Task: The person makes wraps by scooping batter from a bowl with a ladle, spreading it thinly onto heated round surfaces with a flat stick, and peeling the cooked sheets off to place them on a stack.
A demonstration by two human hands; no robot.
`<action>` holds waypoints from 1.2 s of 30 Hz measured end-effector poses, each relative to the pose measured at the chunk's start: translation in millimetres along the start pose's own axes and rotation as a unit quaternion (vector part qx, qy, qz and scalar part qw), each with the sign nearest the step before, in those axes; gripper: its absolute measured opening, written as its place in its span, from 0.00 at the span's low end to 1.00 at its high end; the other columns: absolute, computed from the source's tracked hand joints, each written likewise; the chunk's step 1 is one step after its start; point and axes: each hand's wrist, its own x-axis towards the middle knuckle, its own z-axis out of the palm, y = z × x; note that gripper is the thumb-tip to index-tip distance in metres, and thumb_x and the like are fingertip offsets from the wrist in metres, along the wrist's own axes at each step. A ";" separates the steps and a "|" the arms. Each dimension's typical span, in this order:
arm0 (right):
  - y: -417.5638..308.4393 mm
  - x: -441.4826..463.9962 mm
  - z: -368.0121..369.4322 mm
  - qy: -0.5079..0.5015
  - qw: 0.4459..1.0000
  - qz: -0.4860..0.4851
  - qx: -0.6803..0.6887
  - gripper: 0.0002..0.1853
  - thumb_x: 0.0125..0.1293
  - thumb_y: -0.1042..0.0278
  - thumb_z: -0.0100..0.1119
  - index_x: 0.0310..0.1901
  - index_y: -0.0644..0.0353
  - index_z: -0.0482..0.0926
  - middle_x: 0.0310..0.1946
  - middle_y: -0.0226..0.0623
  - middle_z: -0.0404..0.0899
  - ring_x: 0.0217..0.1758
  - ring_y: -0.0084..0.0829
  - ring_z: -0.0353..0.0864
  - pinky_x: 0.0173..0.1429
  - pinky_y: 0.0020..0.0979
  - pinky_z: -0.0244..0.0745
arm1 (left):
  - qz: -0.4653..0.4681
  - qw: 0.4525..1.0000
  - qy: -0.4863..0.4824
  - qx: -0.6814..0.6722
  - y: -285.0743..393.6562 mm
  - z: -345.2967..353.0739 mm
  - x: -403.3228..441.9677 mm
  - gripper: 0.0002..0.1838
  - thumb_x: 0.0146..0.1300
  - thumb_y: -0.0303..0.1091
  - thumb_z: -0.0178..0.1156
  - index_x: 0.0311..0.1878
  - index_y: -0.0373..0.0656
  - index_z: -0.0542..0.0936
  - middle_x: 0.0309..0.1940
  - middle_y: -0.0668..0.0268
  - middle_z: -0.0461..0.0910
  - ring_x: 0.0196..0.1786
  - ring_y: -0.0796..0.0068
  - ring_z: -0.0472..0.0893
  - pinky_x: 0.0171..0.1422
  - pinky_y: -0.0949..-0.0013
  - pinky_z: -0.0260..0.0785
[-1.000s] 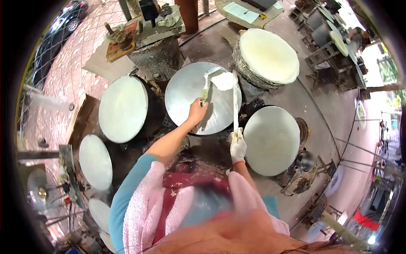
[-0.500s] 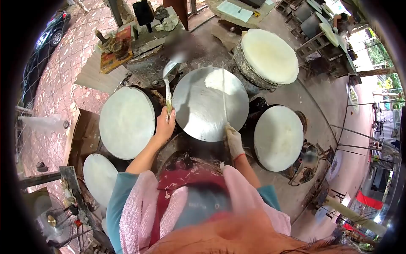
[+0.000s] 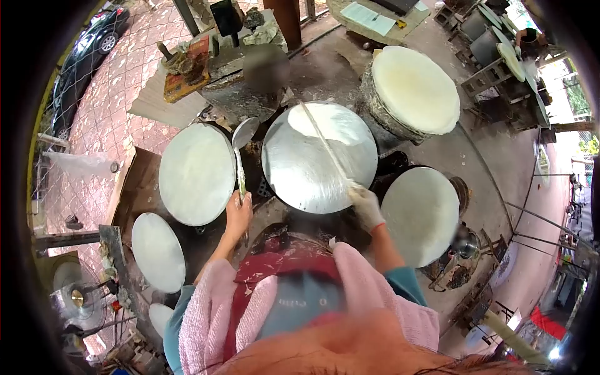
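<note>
My left hand [image 3: 237,219] is closed around the handle of a ladle [image 3: 240,165], whose bowl points up between two round plates. My gloved right hand [image 3: 365,205] grips a long thin stick [image 3: 322,137] near its lower end. That stick slants up and left across a round metal griddle [image 3: 300,194] in front of me. White batter [image 3: 340,127] lies on the griddle's far part, with thin streaks over the shiny surface nearer me. Whether the stick presses on the batter along its whole length, I cannot tell.
White-topped round plates stand at the left [image 3: 197,175], lower left [image 3: 158,253] and right. A thick drum-like stack [image 3: 415,90] is at the upper right. A fan [image 3: 78,295] stands lower left. Another person [image 3: 530,44] is far off at the upper right.
The stick has swung from nearly upright to a leftward slant. Batter covers a wider patch of the griddle. My left hand has lowered the ladle, and the whole view has shifted slightly.
</note>
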 end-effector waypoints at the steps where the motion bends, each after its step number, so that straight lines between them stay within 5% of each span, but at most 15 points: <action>1: -24.9 -4.4 -27.6 -0.044 0.998 0.043 0.022 0.21 0.67 0.61 0.58 0.56 0.67 0.77 0.57 0.36 0.76 0.61 0.23 0.70 0.66 0.27 0.63 | -0.001 1.000 0.010 -0.004 2.0 0.7 -4.2 0.08 0.70 0.33 0.53 0.35 0.41 0.71 0.17 0.74 0.65 0.18 0.86 0.63 0.20 0.76 0.56; 3: -37.7 2.2 -50.5 0.084 0.994 0.042 0.056 0.19 0.68 0.62 0.57 0.56 0.64 0.77 0.47 0.31 0.80 0.47 0.19 0.77 0.49 0.21 0.72 | -0.011 0.999 0.030 -0.018 6.5 4.4 -12.7 0.08 0.70 0.33 0.53 0.35 0.41 0.71 0.17 0.75 0.65 0.17 0.86 0.63 0.19 0.77 0.55; 6: -57.3 25.1 -50.6 -0.034 0.984 0.175 0.028 0.18 0.69 0.62 0.56 0.57 0.61 0.77 0.35 0.23 0.78 0.30 0.13 0.72 0.29 0.17 0.66 | -0.030 0.998 0.046 -0.041 13.2 13.4 -14.9 0.08 0.70 0.33 0.52 0.35 0.41 0.70 0.17 0.75 0.64 0.15 0.86 0.62 0.17 0.78 0.54; 8: -36.4 37.1 -30.4 -0.114 0.983 0.139 -0.050 0.19 0.69 0.62 0.56 0.57 0.61 0.77 0.32 0.22 0.77 0.26 0.13 0.68 0.28 0.18 0.60 | -0.036 0.997 0.052 -0.049 12.3 20.8 -21.0 0.08 0.70 0.33 0.52 0.34 0.42 0.70 0.17 0.75 0.64 0.15 0.86 0.62 0.17 0.78 0.54; 11: -53.8 37.8 -27.8 -0.155 0.974 0.109 -0.122 0.20 0.68 0.63 0.58 0.57 0.65 0.77 0.45 0.32 0.82 0.45 0.22 0.79 0.51 0.20 0.71 | -0.055 0.996 0.063 -0.044 8.4 28.2 -27.1 0.09 0.70 0.33 0.52 0.33 0.42 0.69 0.17 0.75 0.64 0.15 0.86 0.62 0.17 0.78 0.55; 13: -51.9 48.7 -62.9 -0.136 0.945 -0.124 -0.270 0.20 0.67 0.64 0.58 0.58 0.65 0.76 0.48 0.34 0.82 0.50 0.24 0.79 0.56 0.22 0.70 | -0.063 0.995 0.071 -0.043 12.2 30.0 -31.9 0.10 0.70 0.33 0.52 0.32 0.42 0.68 0.17 0.75 0.64 0.15 0.86 0.63 0.17 0.77 0.55; 15: -48.2 68.6 -88.0 -0.070 0.995 0.064 -0.042 0.19 0.68 0.65 0.56 0.57 0.66 0.76 0.49 0.31 0.82 0.53 0.25 0.78 0.60 0.23 0.69 | -0.080 0.992 0.085 -0.056 15.6 34.2 -37.6 0.10 0.70 0.33 0.52 0.32 0.42 0.68 0.17 0.75 0.64 0.15 0.86 0.63 0.17 0.77 0.55; 19: -69.7 77.5 -57.8 -0.217 0.960 0.168 -0.060 0.19 0.69 0.61 0.56 0.59 0.56 0.76 0.23 0.20 0.72 0.16 0.13 0.58 0.17 0.20 0.54 | -0.081 0.990 0.111 -0.034 2.6 38.6 -41.5 0.09 0.70 0.32 0.52 0.33 0.43 0.68 0.18 0.75 0.64 0.16 0.86 0.63 0.17 0.78 0.54; 23: -73.4 65.4 -55.1 -0.278 0.940 0.176 -0.086 0.19 0.67 0.62 0.60 0.56 0.60 0.79 0.26 0.18 0.72 0.21 0.13 0.59 0.24 0.19 0.57 | -0.100 0.987 0.119 -0.044 1.2 42.6 -46.4 0.09 0.70 0.32 0.52 0.32 0.43 0.68 0.18 0.75 0.65 0.16 0.86 0.63 0.17 0.77 0.54; 26: -40.0 105.5 -92.8 -0.237 0.965 -0.047 -0.102 0.20 0.67 0.65 0.59 0.58 0.65 0.75 0.43 0.33 0.81 0.46 0.21 0.76 0.52 0.19 0.70 | -0.103 0.986 0.132 -0.026 0.1 42.5 -50.8 0.10 0.70 0.33 0.53 0.30 0.43 0.68 0.17 0.74 0.65 0.16 0.85 0.63 0.18 0.76 0.54; 27: -47.3 115.9 -94.8 -0.207 0.977 0.024 -0.050 0.20 0.68 0.66 0.58 0.59 0.65 0.75 0.47 0.36 0.81 0.51 0.23 0.76 0.58 0.21 0.69 | -0.102 0.985 0.136 -0.017 -3.7 41.5 -50.0 0.11 0.70 0.33 0.53 0.30 0.43 0.68 0.17 0.74 0.65 0.16 0.85 0.63 0.18 0.76 0.53; 28: -56.9 123.7 -89.0 -0.230 0.968 -0.030 -0.098 0.20 0.69 0.65 0.57 0.60 0.65 0.74 0.39 0.31 0.81 0.40 0.19 0.77 0.46 0.19 0.73 | -0.101 0.985 0.140 -0.007 -6.9 40.7 -50.4 0.11 0.70 0.33 0.53 0.30 0.43 0.68 0.17 0.74 0.65 0.16 0.85 0.63 0.18 0.76 0.53; 32: -91.5 97.6 -64.6 -0.343 0.903 0.233 -0.111 0.20 0.69 0.62 0.58 0.59 0.60 0.76 0.31 0.26 0.80 0.20 0.12 0.66 0.23 0.18 0.61 | -0.118 0.982 0.150 -0.007 -14.0 38.8 -58.1 0.11 0.70 0.33 0.53 0.29 0.42 0.69 0.17 0.74 0.65 0.16 0.85 0.64 0.19 0.75 0.54; 35: -76.7 94.4 -73.9 -0.375 0.896 0.204 -0.121 0.19 0.68 0.62 0.58 0.57 0.61 0.77 0.33 0.29 0.80 0.26 0.14 0.72 0.31 0.19 0.70 | -0.108 0.980 0.163 0.046 -26.6 32.2 -62.5 0.11 0.68 0.33 0.54 0.30 0.39 0.70 0.18 0.70 0.68 0.19 0.80 0.68 0.23 0.72 0.59; 36: -64.4 106.8 -83.7 -0.391 0.905 -0.057 -0.158 0.19 0.68 0.65 0.59 0.57 0.65 0.77 0.40 0.34 0.82 0.40 0.20 0.79 0.48 0.22 0.74 | -0.085 0.977 0.171 0.093 -38.6 28.2 -62.4 0.12 0.68 0.33 0.54 0.30 0.38 0.71 0.18 0.68 0.68 0.21 0.78 0.69 0.25 0.70 0.61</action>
